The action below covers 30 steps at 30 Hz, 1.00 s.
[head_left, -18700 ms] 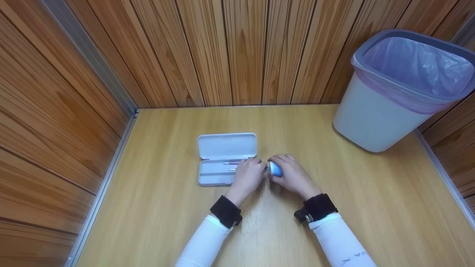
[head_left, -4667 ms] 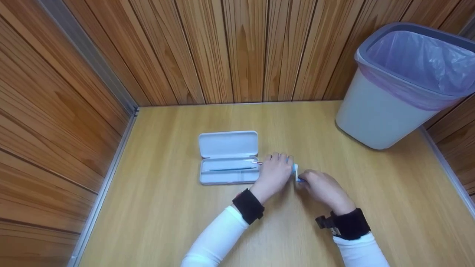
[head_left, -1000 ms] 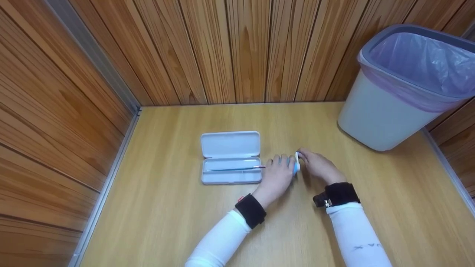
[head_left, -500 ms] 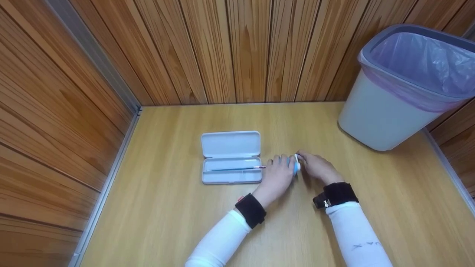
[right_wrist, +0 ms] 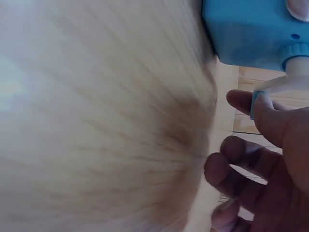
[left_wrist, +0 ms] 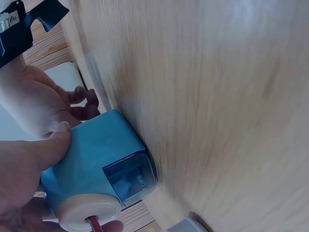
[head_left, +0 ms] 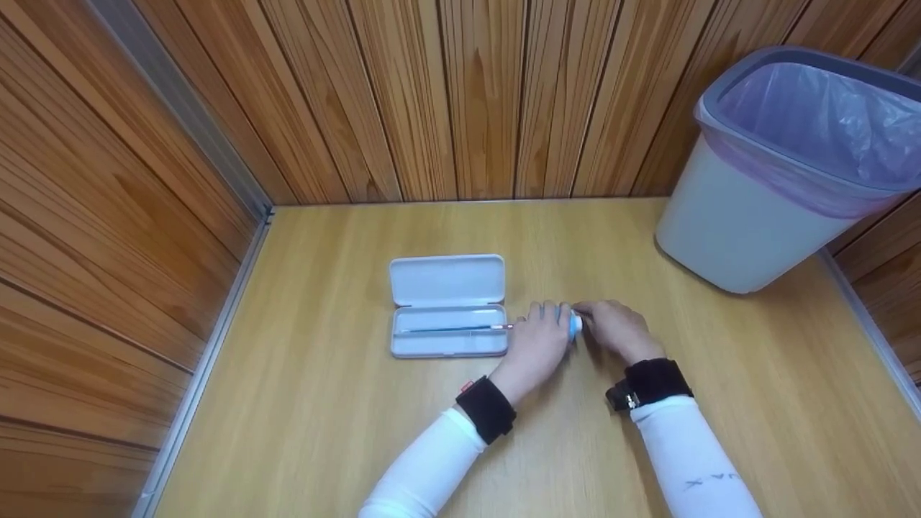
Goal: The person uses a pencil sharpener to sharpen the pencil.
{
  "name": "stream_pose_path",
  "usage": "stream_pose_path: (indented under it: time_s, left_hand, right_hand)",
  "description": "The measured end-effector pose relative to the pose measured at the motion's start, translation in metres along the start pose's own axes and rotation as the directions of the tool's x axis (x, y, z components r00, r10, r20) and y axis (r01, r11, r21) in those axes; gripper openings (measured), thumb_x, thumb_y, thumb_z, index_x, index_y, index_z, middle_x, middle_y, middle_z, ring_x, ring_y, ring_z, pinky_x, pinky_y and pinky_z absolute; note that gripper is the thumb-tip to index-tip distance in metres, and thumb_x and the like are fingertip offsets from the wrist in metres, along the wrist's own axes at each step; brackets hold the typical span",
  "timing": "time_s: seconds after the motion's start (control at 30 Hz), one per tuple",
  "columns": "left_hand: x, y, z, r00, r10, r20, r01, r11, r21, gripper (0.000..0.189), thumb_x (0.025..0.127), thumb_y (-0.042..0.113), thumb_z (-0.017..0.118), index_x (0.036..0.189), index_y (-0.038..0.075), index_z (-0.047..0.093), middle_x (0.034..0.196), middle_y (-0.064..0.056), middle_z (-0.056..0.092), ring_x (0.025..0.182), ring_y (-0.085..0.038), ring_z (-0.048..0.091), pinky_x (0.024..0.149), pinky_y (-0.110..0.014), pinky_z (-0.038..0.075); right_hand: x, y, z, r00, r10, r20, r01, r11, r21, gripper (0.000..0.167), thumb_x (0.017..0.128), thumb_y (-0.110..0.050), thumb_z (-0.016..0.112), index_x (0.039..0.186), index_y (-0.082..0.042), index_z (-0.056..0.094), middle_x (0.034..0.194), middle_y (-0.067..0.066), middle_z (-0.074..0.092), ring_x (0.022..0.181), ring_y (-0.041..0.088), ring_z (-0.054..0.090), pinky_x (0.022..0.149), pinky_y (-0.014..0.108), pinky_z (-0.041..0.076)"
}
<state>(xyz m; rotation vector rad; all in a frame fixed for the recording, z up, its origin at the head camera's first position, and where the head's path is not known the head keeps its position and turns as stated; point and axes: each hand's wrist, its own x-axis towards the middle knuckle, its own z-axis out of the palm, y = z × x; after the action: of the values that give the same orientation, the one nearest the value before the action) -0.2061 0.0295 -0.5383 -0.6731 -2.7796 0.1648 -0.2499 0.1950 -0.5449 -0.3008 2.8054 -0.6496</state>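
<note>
My left hand (head_left: 538, 344) grips a blue pencil sharpener (left_wrist: 91, 150) with a clear shavings drawer, holding it down on the table. A red pencil (left_wrist: 95, 224) sticks into the sharpener's round white front, and its end reaches over the pencil case (head_left: 447, 282) in the head view. On the opposite side, my right hand (head_left: 619, 329) pinches the blue knob (right_wrist: 257, 104) of the white crank (right_wrist: 289, 83) between thumb and forefinger; its other fingers are loosely curled. The grey case lies with its lid up, left of the hands, with a blue pencil (head_left: 439, 330) inside.
A tall white bin (head_left: 741, 208) with a grey rim and purple liner stands at the table's back right. Wood-panelled walls (head_left: 475, 101) close off the back and left of the wooden table (head_left: 316, 403).
Since the early frame, the sharpener has moved right and the left hand now holds its body. In the last second my right hand turns the crank, its knob moving down; the left hand barely moves.
</note>
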Motion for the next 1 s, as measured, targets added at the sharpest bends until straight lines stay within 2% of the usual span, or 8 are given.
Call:
stream_pose_path:
  time_s: [0.17,0.33,0.4,0.6,0.8,1.0]
  left_hand:
    - [0.001,0.001,0.002,1.000,0.001,-0.027,-0.001,1.000,0.007,0.054,0.091,0.045,0.064,0.134,0.013,0.057,0.109,-0.006,0.062,0.094,-0.020,0.058,0.053,-0.029,0.050]
    - [0.001,0.001,0.001,1.000,-0.008,-0.018,0.007,1.000,-0.003,0.053,0.092,0.044,0.063,0.134,0.012,0.057,0.109,-0.006,0.062,0.094,-0.021,0.057,0.053,-0.030,0.049]
    - [0.001,0.001,0.001,1.000,-0.013,-0.006,0.013,1.000,-0.008,0.050,0.093,0.042,0.061,0.134,0.012,0.056,0.109,-0.006,0.062,0.094,-0.021,0.057,0.054,-0.030,0.049]
    - [0.002,0.001,0.000,0.999,-0.023,0.033,0.023,1.000,-0.016,0.048,0.096,0.039,0.058,0.134,0.012,0.054,0.111,-0.007,0.061,0.096,-0.022,0.057,0.059,-0.031,0.050]
    - [0.003,0.001,-0.002,0.996,-0.016,0.084,0.018,1.000,-0.020,0.041,0.101,0.031,0.051,0.137,0.011,0.052,0.116,-0.008,0.061,0.100,-0.023,0.057,0.062,-0.032,0.052]
    - [0.003,0.002,-0.003,0.997,-0.018,0.080,0.019,1.000,-0.006,0.040,0.102,0.029,0.048,0.137,0.012,0.053,0.115,-0.007,0.061,0.100,-0.023,0.058,0.061,-0.031,0.051]
  right_hand:
    - [-0.002,-0.003,0.002,0.998,-0.042,-0.054,0.037,0.995,-0.094,0.034,0.097,-0.004,0.054,0.128,-0.007,0.065,0.122,0.020,0.064,0.113,0.041,0.058,0.093,0.056,0.045]
    - [-0.005,-0.003,0.005,0.992,-0.079,-0.097,0.063,0.985,-0.158,0.026,0.090,0.003,0.057,0.107,-0.006,0.075,0.095,0.016,0.070,0.087,0.035,0.066,0.074,0.052,0.052]
    - [-0.007,-0.002,0.007,0.991,-0.091,-0.103,0.072,0.982,-0.175,0.020,0.089,0.003,0.059,0.096,-0.005,0.076,0.084,0.013,0.069,0.076,0.031,0.064,0.067,0.050,0.052]
    - [-0.015,-0.001,0.012,0.982,-0.140,-0.126,0.109,0.968,-0.226,0.009,0.085,0.003,0.062,0.080,-0.002,0.067,0.070,0.008,0.060,0.061,0.026,0.055,0.056,0.046,0.048]
    - [-0.023,-0.001,0.015,0.974,-0.179,-0.138,0.142,0.960,-0.241,0.008,0.087,0.001,0.063,0.081,-0.002,0.068,0.068,0.005,0.057,0.058,0.022,0.051,0.052,0.042,0.046]
    - [-0.031,-0.002,0.015,0.978,-0.172,-0.119,0.143,0.966,-0.216,0.011,0.089,-0.003,0.066,0.094,-0.004,0.075,0.074,0.007,0.065,0.064,0.024,0.059,0.058,0.043,0.050]
